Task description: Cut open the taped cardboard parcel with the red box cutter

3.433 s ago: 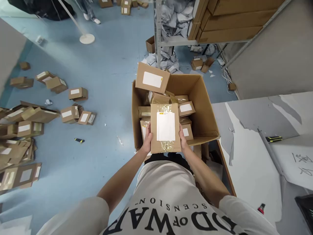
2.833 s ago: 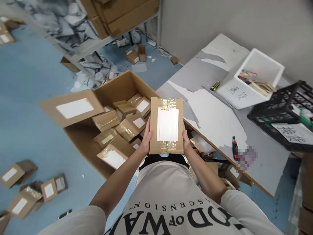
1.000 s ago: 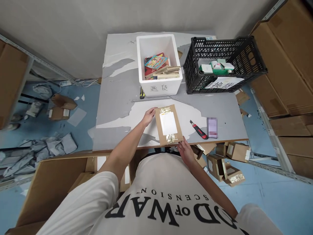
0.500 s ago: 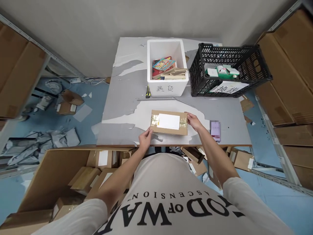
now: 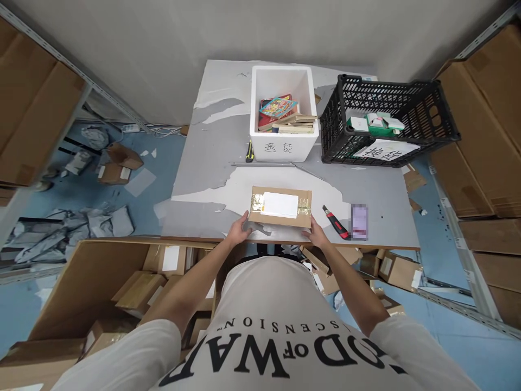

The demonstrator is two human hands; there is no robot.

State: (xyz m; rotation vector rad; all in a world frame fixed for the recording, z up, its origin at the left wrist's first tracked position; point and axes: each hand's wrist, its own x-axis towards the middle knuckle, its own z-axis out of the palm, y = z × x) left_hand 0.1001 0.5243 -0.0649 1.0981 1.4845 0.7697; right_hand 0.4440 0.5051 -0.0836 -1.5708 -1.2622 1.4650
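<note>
Centrally, table (image 5: 203,157). Black crate (image 5: 448,138) at far right, white bin (image 5: 280,155) beside it. Taped box (image 5: 280,206) near front edge. Left hand (image 5: 238,231) and right hand (image 5: 317,234) at box's front corners; cannot tell whether fingers grip. Red knife (image 5: 337,224) right of box.

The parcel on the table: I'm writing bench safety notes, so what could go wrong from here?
The red-and-black cutter lies near the right hand; a sideways reach might cut it if the blade is out, which is hard to tell here. The parcel is close to the front edge of the table, so a careless pull could tip it off.
</note>
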